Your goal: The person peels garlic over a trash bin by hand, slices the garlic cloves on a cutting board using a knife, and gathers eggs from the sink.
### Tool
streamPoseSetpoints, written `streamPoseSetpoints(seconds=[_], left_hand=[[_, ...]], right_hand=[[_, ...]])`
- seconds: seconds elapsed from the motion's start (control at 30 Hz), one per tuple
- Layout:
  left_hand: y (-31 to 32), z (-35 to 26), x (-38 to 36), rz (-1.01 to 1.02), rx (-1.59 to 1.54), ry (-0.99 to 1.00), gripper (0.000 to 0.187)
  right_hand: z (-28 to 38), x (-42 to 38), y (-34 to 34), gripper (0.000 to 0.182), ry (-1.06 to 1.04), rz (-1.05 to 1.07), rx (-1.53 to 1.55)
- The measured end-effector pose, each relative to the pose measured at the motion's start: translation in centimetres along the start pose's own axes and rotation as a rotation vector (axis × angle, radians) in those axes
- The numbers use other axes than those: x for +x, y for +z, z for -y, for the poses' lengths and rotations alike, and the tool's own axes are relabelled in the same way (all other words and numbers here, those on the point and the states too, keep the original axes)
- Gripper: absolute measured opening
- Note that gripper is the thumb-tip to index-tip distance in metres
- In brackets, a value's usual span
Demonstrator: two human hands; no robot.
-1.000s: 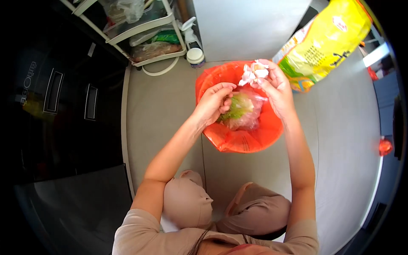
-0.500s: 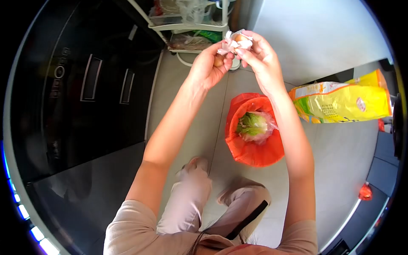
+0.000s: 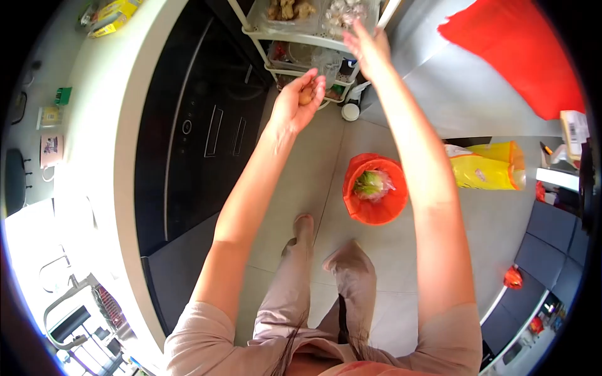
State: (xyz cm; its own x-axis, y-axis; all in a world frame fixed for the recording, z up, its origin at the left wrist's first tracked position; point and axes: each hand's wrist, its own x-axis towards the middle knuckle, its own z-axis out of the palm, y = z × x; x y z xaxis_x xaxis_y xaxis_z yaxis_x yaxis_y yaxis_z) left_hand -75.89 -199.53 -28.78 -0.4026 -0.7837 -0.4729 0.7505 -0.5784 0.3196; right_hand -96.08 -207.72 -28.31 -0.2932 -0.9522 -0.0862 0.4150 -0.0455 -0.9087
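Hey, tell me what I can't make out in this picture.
All in the head view:
- Small brown thing in the left hand: mostly hidden by that hand.
- Whether the right hand touches the garlic: blur and the angle leave it unclear.
- Top tray: its far end is cut off by the top edge.
- Bottom of the red bin: covered by leafy greens and plastic.
- Lettering on the yellow bag: too small.

No legible wording anywhere, the print on the yellow bag [image 3: 481, 170] and white box [image 3: 574, 133] too small.
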Motion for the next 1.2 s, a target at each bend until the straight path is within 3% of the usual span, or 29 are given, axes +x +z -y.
streamPoseSetpoints(seconds=[0.03,0.1,0.13,0.2,0.3,0.47,0.7,0.9,1.03,1.2], left_hand=[[0.1,-0.1,-1.1,-0.029,-0.017,-0.007,0.02],[-0.3,-0.1,-2.9,-0.044,-0.041,-0.041,0.019],[-0.7,-0.1,-3.7,-0.035,-0.048,-0.066,0.019],[-1.3,-0.1,-5.6,0.032,-0.106,-0.127,0.021],[0.5,-0.3,-9.6,-0.014,-0.095,-0.15,0.022],[6.1,0.1,-15.5,-0.007,-0.007,-0.199,0.024],[14.9,5.4,-22.8,0.205,0.056,-0.359,0.024],[20.6,15.6,-29.7,0.426,0.083,-0.669,0.029],[24.5,22.5,-39.2,0.488,0.238,-0.814,0.035],[22.3,32.5,-50.5,0.635,0.339,-1.157,0.033]], right_hand=[[-0.6,-2.3,1.0,0.095,0.072,-0.085,0.035],[-1.1,-7.7,2.0,0.072,0.205,-0.033,0.035],[-1.2,-10.5,2.3,0.071,0.245,-0.02,0.025],[-0.9,-15.5,2.1,0.053,0.277,0.011,-0.023],[2.0,-21.2,2.5,0.042,0.326,-0.026,-0.081],[9.8,-27.5,3.4,0.037,0.218,-0.056,-0.158],[20.4,-37.4,0.9,0.03,0.009,-0.245,-0.065],[26.1,-48.7,-3.9,0.027,-0.237,-0.457,0.021],[30.0,-60.4,-6.3,0.028,-0.341,-0.7,0.02],[31.8,-78.6,-7.8,0.029,-0.504,-0.959,-0.006]])
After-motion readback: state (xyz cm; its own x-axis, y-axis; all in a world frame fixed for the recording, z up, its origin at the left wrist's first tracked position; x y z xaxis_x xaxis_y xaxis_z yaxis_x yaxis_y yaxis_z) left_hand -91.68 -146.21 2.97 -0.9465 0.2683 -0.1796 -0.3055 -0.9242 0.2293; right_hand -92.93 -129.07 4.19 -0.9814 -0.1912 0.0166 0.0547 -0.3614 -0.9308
